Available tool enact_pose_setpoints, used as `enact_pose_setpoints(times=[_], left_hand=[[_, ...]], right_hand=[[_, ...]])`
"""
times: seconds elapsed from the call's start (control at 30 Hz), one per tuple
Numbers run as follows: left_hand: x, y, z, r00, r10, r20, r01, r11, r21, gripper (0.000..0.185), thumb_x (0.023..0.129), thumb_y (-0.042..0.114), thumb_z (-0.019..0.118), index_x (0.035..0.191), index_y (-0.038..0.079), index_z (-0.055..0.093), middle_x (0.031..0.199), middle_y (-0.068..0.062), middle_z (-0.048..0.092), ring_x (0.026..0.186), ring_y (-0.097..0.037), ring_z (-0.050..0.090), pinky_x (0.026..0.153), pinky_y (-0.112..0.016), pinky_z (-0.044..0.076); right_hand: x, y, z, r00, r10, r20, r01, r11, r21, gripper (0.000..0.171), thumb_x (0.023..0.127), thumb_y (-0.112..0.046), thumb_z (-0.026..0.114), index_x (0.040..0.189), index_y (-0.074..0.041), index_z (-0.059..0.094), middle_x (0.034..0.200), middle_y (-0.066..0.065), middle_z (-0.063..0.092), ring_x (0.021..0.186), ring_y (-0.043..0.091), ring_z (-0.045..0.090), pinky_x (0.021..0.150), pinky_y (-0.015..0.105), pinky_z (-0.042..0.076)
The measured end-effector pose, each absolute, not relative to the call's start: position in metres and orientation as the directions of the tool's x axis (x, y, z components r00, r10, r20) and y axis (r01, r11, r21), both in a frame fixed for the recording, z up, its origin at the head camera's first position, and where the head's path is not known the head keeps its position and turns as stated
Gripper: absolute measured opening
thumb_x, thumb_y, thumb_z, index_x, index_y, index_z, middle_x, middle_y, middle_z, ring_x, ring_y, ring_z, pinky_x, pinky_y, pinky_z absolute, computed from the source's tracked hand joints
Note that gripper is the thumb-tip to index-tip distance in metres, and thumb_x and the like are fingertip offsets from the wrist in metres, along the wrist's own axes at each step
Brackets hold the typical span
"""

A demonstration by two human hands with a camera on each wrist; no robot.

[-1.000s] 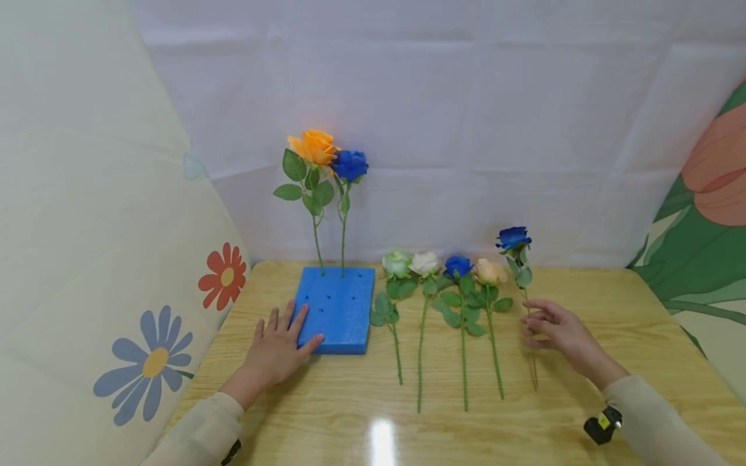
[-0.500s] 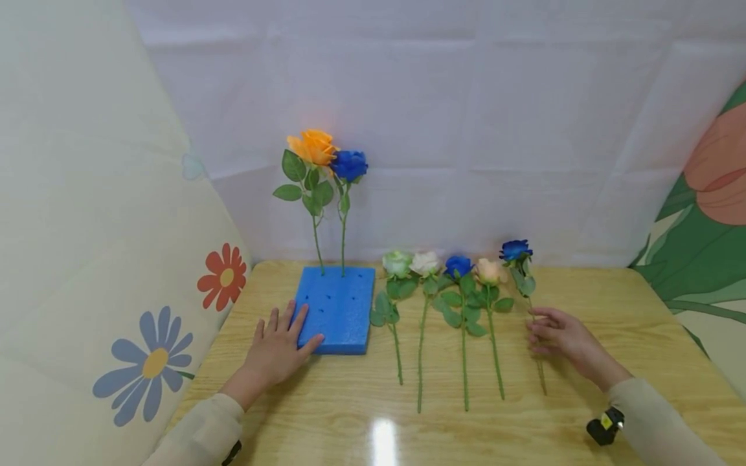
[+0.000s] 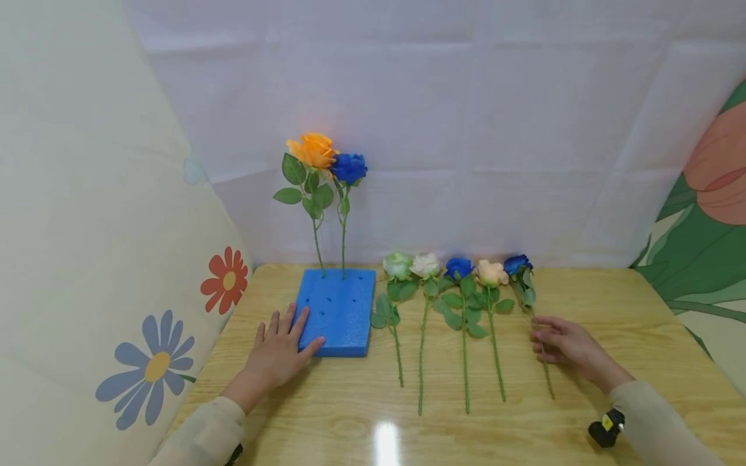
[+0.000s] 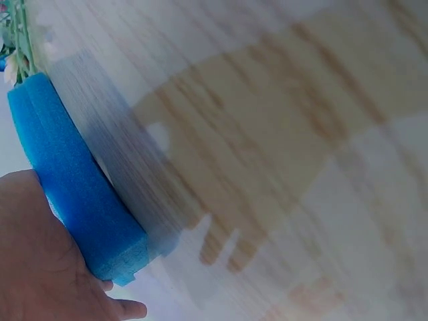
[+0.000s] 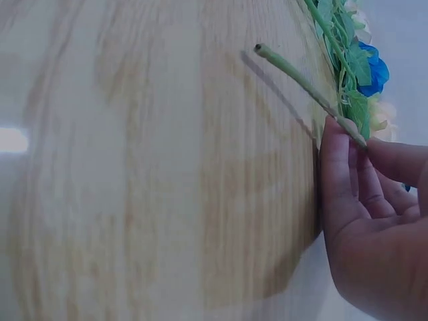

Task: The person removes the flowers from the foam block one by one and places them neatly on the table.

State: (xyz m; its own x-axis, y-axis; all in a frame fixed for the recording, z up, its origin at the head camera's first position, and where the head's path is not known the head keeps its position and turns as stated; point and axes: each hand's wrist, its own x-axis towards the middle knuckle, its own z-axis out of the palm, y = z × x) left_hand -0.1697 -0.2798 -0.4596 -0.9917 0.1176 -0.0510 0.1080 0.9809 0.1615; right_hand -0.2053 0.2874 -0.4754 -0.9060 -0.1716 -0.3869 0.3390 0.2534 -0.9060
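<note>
Blue rose [image 3: 518,265]: lowered since a second ago, now lying on the desk [image 3: 612,304], rightmost in the row. Foam block [image 3: 338,310]: blue, holds an upright orange rose [image 3: 313,150] and blue one. Left hand [image 3: 280,349]: flat, fingers resting against the block. Right hand [image 3: 562,343]: fingers pinching the lowered rose's stem [image 5: 301,83].

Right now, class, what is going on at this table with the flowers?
A person's left hand rests flat on the near corner of a blue foam block, in which an orange rose and a blue rose stand upright. The right hand pinches the stem of another blue rose, rightmost of five flowers lying in a row on the wooden table.
</note>
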Motion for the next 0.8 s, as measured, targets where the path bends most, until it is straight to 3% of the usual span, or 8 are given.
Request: enact_pose_setpoints(times=[0.53,0.8], left_hand=[[-0.169,-0.28,-0.46,-0.993,0.108,-0.04,0.1,0.983,0.154,0.094,0.097,0.075,0.033,0.162,0.008,0.021,0.167,-0.025,0.013,0.148,-0.058,0.01,0.114,-0.075,0.008],[-0.169,-0.279,-0.46,-0.993,0.108,-0.047,0.099,0.983,0.156,0.093,0.098,0.074,0.033,0.162,0.008,0.021,0.167,-0.025,0.013,0.148,-0.058,0.009,0.114,-0.075,0.008]], right_hand=[[-0.208,0.288,-0.473,-0.911,-0.165,-0.377,0.302,0.353,-0.886,0.056,0.107,-0.012,0.048,0.152,0.013,0.025,0.127,0.027,0.062,0.091,0.014,0.069,0.079,0.035,0.061],[-0.211,0.286,-0.466,-0.942,-0.079,-0.326,0.263,0.427,-0.865,0.051,0.106,-0.014,0.048,0.148,0.013,0.035,0.116,0.025,0.066,0.087,0.016,0.068,0.075,0.034,0.061]])
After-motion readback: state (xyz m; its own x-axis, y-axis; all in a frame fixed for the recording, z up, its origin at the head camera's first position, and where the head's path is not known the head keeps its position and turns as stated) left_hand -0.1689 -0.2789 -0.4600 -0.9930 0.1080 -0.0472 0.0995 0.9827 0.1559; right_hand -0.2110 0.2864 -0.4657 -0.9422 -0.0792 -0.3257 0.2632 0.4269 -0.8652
